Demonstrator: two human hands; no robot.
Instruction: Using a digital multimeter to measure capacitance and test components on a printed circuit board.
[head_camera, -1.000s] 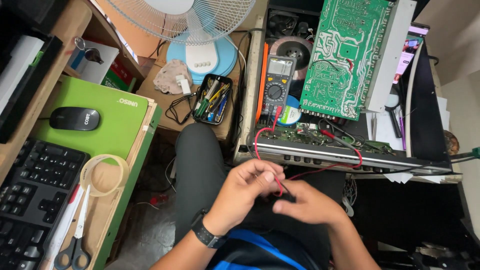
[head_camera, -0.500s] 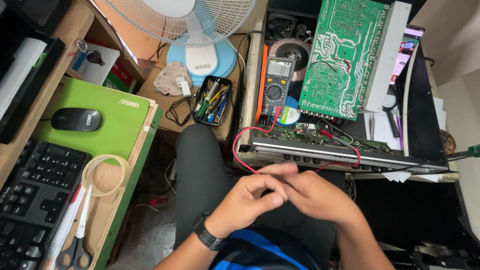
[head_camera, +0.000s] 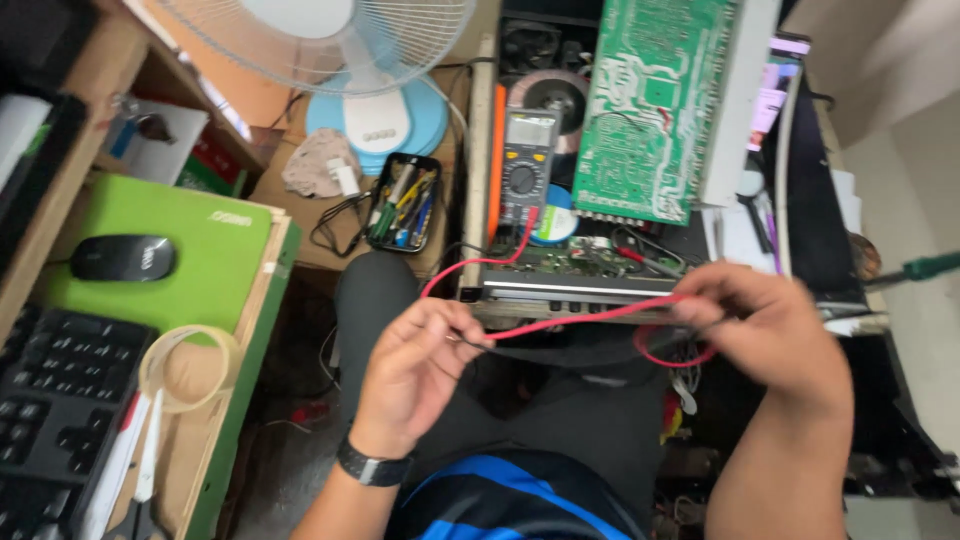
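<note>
The two hands, bunched together a moment ago, have drawn apart — left hand (head_camera: 415, 370) and right hand (head_camera: 765, 335) each pinching the red test lead (head_camera: 585, 318), now stretched taut between them.

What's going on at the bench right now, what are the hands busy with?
A seated person has a red test lead stretched between both hands over the lap. The left hand pinches one end, the right hand holds the other with a loop of slack below it. The lead runs up to a multimeter lying on an opened electronics chassis, beside a raised green circuit board. A tray of small tools and a desk fan sit further left.
</note>
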